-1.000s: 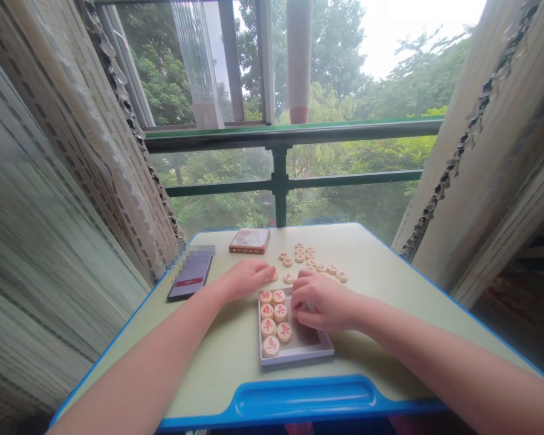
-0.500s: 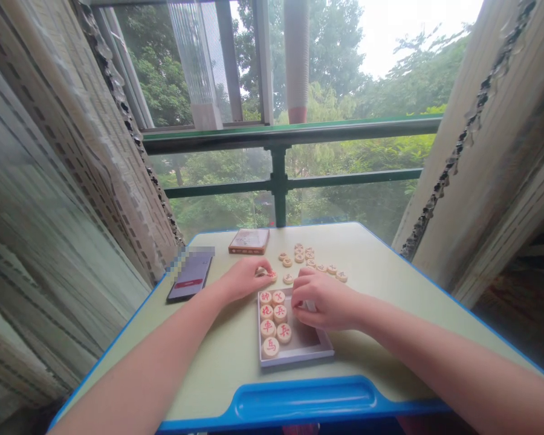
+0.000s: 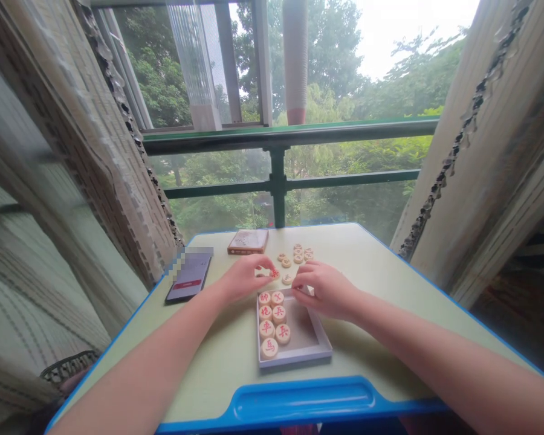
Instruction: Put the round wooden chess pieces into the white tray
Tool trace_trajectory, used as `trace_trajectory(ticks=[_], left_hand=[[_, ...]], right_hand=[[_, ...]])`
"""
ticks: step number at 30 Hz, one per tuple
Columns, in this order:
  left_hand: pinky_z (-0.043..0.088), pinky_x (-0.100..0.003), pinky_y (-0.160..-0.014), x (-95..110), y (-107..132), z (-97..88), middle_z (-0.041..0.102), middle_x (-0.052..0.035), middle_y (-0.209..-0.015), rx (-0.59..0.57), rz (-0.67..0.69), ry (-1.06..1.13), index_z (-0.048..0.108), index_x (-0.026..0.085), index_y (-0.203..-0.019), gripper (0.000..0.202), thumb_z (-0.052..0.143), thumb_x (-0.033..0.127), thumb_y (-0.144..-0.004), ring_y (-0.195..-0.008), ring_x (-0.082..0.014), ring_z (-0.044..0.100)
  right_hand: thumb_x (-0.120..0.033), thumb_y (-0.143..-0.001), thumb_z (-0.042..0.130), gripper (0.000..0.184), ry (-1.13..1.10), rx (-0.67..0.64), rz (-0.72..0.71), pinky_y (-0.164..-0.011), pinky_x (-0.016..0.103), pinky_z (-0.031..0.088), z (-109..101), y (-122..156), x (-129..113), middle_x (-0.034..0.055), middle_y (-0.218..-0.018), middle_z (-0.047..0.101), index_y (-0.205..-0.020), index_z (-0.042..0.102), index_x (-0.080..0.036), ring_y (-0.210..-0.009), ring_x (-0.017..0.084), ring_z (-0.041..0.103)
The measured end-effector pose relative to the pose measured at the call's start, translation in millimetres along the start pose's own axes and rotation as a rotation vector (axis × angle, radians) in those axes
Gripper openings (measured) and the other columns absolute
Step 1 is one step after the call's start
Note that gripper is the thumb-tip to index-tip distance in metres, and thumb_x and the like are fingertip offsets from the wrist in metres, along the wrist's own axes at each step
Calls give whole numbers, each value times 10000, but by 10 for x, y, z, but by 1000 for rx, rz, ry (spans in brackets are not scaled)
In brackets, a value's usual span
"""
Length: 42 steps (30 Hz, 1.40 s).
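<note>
"Since you stand closer, start at the left: does anything touch the phone (image 3: 189, 276)?"

"Nothing does. It lies flat near the left edge of the table (image 3: 390, 284). Just right of it is the left hand (image 3: 245, 278). A second ago its palm lay flat over a loose piece. Now the fingertips are pinched round that red-marked disc (image 3: 275, 273), just beyond the far left corner of the white box (image 3: 294, 360)."

"Is it lifted, or still on the table?"

"I cannot tell. It is at the tabletop or barely off it. Farther off lies a brown case (image 3: 248, 241), untouched. To its right the loose pieces (image 3: 294, 257) are scattered beyond the box."

"And inside the box?"

"Seven packed pieces (image 3: 272, 320) stand in two columns along its left wall, the same count as a second ago. The right part is bare."

"And the right hand?"

"The right hand (image 3: 326, 289) has drawn back out of the box. It was low over the bare floor. Now it hovers at the far rim beside the loose ones, and it hides those that lay farthest right. Its fingers are curled, thumb meeting forefinger, but I cannot tell whether they grip a disc."

"So what does the change come to?"

"One piece is pinched at the left, the rows are unchanged, and both hands are now at the loose scatter rather than over the box."
</note>
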<state>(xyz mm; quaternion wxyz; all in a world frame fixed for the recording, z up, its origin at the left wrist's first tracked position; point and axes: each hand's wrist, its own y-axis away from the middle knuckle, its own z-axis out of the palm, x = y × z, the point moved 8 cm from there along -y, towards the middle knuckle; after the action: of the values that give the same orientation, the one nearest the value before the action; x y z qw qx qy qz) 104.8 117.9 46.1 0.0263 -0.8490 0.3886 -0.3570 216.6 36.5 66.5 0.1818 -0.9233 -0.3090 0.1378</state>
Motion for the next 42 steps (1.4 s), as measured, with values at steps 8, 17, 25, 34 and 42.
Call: trace_trajectory(ticks=[8,17,25,34,42], left_hand=[[471,-277,-762,106,31,40,654,-28,-884,-37,16,27,630,182,-850,160,623,256,-708,-833,-161,586],[470,-258,-746,264,60,47,661,-25,-850,-57,48,64,643,174,-830,134,619,232,-711,-829,-155,598],[463,-272,-790,286,60,55,670,-25,-869,-78,73,58,651,183,-833,138,618,255,-720,-837,-159,599],[466,-261,-788,335,76,50,682,-30,-869,-80,88,65,665,171,-825,173,604,316,-751,-828,-153,609],[463,-258,-776,335,67,61,693,-25,-863,-88,100,53,672,179,-826,179,601,330,-759,-813,-150,616]], right_hand=[[-251,-811,563,127,2,2,103,-687,277,413,20,-14,92,38,-770,646,-800,669,-183,-753,162,557],[-300,-836,541,158,-16,-27,107,-711,291,414,53,-14,76,36,-786,658,-825,656,-193,-775,165,565],[-287,-834,541,163,-14,-36,128,-719,302,416,48,-13,115,46,-774,660,-817,664,-181,-791,179,554],[-314,-843,523,200,-8,-52,168,-729,309,419,49,-8,155,51,-771,661,-842,671,-179,-806,185,542],[-306,-849,518,200,-25,-54,134,-731,309,418,76,-12,152,47,-768,663,-845,672,-179,-797,180,544]])
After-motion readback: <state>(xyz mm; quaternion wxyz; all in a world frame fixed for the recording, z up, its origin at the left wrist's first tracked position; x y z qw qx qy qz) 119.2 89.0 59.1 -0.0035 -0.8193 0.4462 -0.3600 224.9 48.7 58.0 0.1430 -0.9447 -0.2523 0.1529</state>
